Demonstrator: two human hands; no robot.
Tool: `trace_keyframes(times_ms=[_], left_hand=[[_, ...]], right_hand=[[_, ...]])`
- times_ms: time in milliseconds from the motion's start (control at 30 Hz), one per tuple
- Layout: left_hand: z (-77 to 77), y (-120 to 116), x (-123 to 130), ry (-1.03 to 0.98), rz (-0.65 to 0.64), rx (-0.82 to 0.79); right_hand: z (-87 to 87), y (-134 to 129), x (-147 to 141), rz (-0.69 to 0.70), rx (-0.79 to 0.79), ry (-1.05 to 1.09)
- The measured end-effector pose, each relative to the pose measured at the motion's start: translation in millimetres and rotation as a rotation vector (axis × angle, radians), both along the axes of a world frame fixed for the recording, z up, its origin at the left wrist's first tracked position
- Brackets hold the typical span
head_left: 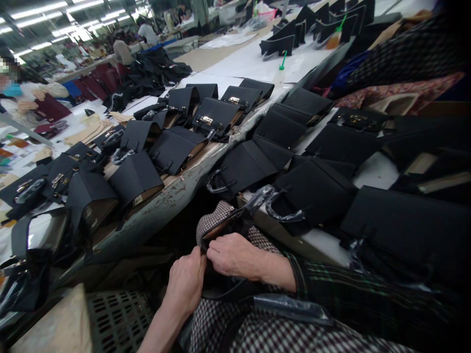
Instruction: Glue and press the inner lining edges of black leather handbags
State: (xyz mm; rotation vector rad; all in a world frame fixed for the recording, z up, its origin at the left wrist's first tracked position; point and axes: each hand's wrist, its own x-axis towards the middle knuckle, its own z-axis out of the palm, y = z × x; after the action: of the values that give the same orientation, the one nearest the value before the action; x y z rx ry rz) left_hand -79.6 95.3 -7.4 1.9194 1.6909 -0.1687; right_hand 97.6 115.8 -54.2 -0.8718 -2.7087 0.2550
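Observation:
A black handbag (pixel 230 290) rests on my lap, over checked cloth, one plastic-wrapped handle (pixel 294 309) lying toward me. My left hand (pixel 186 280) is closed on the bag's edge at its near left corner. Close beside it, my right hand (pixel 235 256) grips the same edge, fingers curled over the rim. Tan lining shows just beyond my knuckles. My fingertips are hidden, so whether anything small is pinched between them cannot be seen.
Black bags (pixel 245 166) crowd the bench to my right. More bags (pixel 176 147) lie on the long table ahead. A plastic crate (pixel 119 318) stands low at left. A green-tipped glue bottle (pixel 280 73) stands farther back. A masked person (pixel 22 105) works at far left.

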Motion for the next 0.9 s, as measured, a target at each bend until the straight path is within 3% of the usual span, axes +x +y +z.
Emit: trace_keyframes(times_ms=[267,367,633,900], left_hand=[[-2.8,0,-6,-0.144,0.008,-0.023],[-4.1,0,-8,-0.178,0.017,-0.023],[-11.1,-2,-15,-0.282,0.033,-0.045],[-14.2,2,-12,-0.302,0.127,-0.023]], right_hand=[[20.0,-14,6,-0.138,-0.260,0.143],[19.9,-23,6,-0.211,-0.325,0.226],[8.9,-32,3,-0.167,-0.367,0.243],[16.2,-27,9,-0.177,-0.437,0.176]])
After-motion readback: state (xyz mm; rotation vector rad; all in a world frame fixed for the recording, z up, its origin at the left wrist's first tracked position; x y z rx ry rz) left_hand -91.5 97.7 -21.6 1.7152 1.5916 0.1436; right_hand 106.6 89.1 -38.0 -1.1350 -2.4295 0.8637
